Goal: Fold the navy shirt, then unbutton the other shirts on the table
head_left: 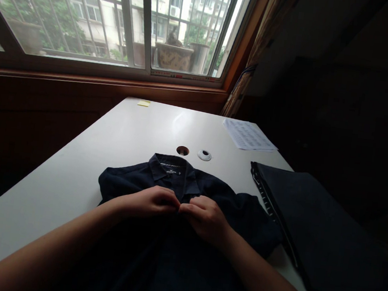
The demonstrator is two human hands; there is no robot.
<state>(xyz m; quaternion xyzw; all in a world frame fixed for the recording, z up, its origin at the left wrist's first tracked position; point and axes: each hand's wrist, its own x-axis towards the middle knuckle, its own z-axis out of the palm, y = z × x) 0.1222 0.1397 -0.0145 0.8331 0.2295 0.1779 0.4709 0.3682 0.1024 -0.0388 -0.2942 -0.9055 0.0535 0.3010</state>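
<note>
A dark navy collared shirt (202,258) lies front side up on the white table (85,147), its collar (158,167) pointing away from me. Just below the collar, on the front opening, my left hand (159,200) and my right hand (205,214) meet with fingertips touching. Both are closed in a pinch on the shirt's front edge. Whether a button sits between the fingertips is hidden. A label with pale print shows inside the neck.
Dark folded trousers or similar dark cloth (327,235) hang over the table's right side. Printed sheets (249,135) lie at the back right, a yellow sticky note (143,103) at the back left. Beyond the collar are a cable hole (182,151) and its white cover (204,155).
</note>
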